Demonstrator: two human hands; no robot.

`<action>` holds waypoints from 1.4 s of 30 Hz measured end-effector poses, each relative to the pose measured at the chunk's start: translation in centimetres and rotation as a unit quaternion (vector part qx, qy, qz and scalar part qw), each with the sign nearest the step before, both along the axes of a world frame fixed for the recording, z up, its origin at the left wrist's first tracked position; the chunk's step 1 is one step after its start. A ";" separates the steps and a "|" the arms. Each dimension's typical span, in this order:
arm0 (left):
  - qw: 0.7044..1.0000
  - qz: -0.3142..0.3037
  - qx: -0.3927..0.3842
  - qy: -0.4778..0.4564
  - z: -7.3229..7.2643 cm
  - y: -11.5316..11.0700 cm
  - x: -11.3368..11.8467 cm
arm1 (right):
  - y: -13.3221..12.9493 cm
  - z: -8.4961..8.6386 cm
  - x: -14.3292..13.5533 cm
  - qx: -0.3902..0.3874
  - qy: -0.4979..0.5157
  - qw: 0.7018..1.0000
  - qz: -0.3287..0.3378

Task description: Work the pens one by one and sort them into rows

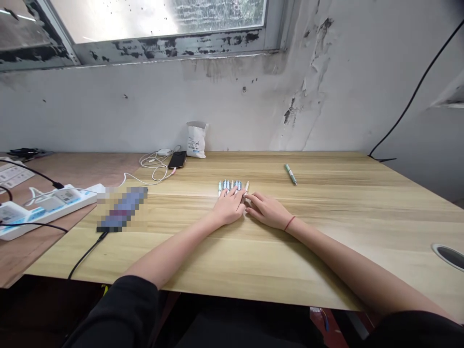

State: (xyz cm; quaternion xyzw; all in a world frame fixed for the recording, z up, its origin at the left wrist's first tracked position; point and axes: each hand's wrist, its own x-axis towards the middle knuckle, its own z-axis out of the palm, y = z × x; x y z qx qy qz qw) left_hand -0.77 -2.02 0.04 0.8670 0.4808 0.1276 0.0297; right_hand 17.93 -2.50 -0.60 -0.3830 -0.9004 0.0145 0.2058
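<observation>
A row of several slim pens (224, 185) in pale green, blue and cream lies side by side on the wooden table. Across their near ends rests my left hand (229, 207), its fingers stretched out flat over them. A cream pen (247, 185) stands slightly apart at the row's right end. My right hand (270, 209), with a thin red band at the wrist, has its fingertips at this pen's near end. Its fingers are apart, and the pens' lower parts are hidden under both hands. Farther right, a green and white pen (290, 174) lies by itself.
A phone (177, 160), coiled white cable (154, 164) and white packet (196, 140) sit near the wall. At left are a pixelated dark device (123, 210) on a black cord and a power strip (78, 197). A round cable hole (449, 256) is at right.
</observation>
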 end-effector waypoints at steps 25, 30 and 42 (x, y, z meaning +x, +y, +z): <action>0.993 -0.075 0.087 -0.003 0.0 1.0 -1.4 | -0.3 0.2 0.0 0.000 0.000 0.998 -0.067; 0.995 -0.042 0.096 0.006 -0.5 1.7 -1.5 | 0.4 -0.5 0.5 -0.022 0.040 0.989 -0.140; 0.978 -0.047 0.201 -0.003 1.5 1.2 -0.8 | 0.0 0.0 0.7 0.106 0.132 0.985 -0.043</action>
